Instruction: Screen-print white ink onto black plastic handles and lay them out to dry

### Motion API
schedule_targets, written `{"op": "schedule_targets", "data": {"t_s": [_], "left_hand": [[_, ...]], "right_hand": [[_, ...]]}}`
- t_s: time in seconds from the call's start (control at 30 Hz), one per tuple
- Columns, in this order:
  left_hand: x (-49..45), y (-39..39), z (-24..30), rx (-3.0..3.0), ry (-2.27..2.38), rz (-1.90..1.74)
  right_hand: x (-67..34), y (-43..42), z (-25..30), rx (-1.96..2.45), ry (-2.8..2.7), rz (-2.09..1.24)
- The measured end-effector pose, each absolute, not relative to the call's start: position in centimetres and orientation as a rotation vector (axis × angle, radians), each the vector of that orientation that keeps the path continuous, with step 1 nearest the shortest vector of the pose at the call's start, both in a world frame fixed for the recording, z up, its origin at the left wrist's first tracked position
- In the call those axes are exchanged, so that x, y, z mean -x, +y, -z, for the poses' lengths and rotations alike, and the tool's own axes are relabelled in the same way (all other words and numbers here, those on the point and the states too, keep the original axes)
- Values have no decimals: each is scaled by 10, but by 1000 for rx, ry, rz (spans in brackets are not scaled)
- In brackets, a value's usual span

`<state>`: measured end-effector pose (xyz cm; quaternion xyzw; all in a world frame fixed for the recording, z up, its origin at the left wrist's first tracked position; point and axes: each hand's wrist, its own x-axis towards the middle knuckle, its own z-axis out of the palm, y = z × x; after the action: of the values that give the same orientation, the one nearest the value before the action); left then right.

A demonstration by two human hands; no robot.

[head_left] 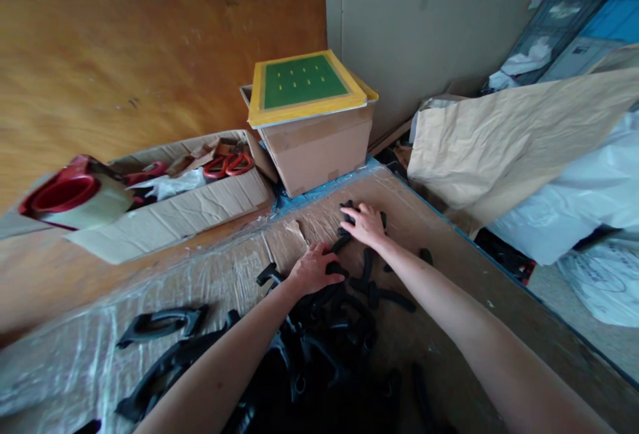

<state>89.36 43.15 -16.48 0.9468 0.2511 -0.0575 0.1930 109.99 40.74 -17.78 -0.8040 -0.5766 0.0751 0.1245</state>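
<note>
A heap of black plastic handle-shaped parts (319,347) lies on a cardboard-covered table (449,234) wrapped in clear film. My left hand (313,267) rests at the far edge of the heap, fingers curled over one black part. My right hand (366,223) reaches farther out, fingers spread and bent over a few loose black parts (349,211). More single black parts (160,322) lie scattered to the left and right of the heap.
A closed cardboard box (319,148) topped by a yellow-framed green panel (302,81) stands behind the hands. An open carton (170,211) with red parts and a tape dispenser (70,194) sits at left. Brown paper (509,134) and white plastic sheets (589,188) lie at right.
</note>
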Motion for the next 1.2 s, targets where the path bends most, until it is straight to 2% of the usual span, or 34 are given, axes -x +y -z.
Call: {"op": "schedule_targets", "data": {"t_s": [0.2,0.4,0.57,0.67,0.7,0.8,0.87,0.97,1.1,1.2], "left_hand": [[-833,402,151,-2699,567,341],[-751,366,110,-2759,752,509],[-699,350,76,-2723,838,506],[-669,339,60,-2614,960,495],[-661,332,53,-2593,1048,471],[-653,291,29,-2591,1343,240],[-669,245,19,-2603,1364,6],[-722,157,31,-2637,907,-162],[-802,53,92,-2829,63,-99],[-835,17,137,-2898,-65,63]], "right_hand": [[-988,346,163,2122,-1863,-517],[-909,303,147,2021,-1875,-825],[-866,272,120,1673,-2020,-935],[-906,256,104,1283,-2128,-873],[-934,252,103,1304,-2096,-784],[-1036,246,118,1810,-1793,-383],[-1091,243,139,2167,-1608,-186],[-1113,235,169,2376,-1570,-135],[-1049,218,185,2205,-1746,-205],[-992,207,185,2129,-1751,-267]]}}
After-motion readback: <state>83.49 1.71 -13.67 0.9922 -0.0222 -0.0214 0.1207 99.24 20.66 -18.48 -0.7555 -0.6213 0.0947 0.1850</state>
